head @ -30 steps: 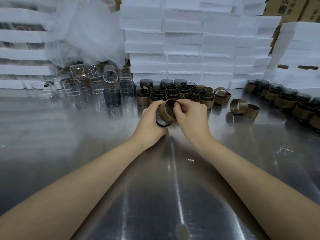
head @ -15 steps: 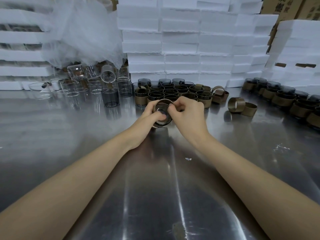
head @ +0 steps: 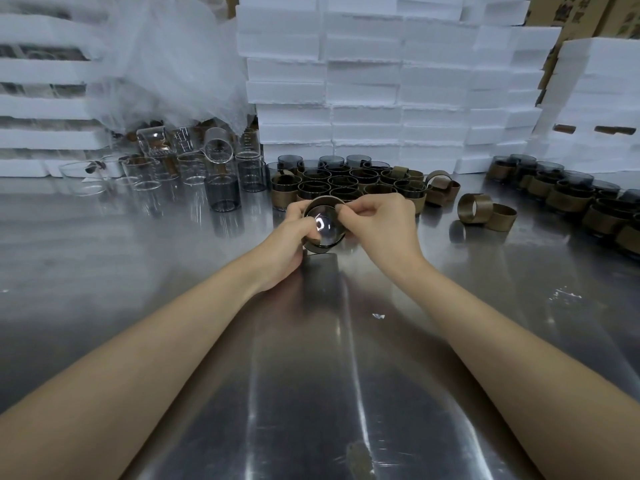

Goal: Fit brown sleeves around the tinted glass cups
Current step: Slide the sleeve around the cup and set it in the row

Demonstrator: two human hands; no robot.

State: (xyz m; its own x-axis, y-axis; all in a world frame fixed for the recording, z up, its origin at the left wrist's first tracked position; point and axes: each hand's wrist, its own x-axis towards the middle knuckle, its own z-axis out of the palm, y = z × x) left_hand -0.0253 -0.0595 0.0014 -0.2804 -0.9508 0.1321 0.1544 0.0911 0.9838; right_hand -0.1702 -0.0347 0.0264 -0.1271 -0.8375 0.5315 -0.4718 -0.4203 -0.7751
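Cup (head: 323,225) now base-first to camera between hands: left hand (head: 284,239) around it, right hand (head: 381,226) in a pinch on sleeve (head: 325,200).

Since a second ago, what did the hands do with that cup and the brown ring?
The brown sleeve, tilted and half off a second ago, now wraps round the tinted cup, which has turned a round glass end toward the camera. The left hand and right hand kept their grip on either side. The two loose sleeves and the rows of cups stayed put.
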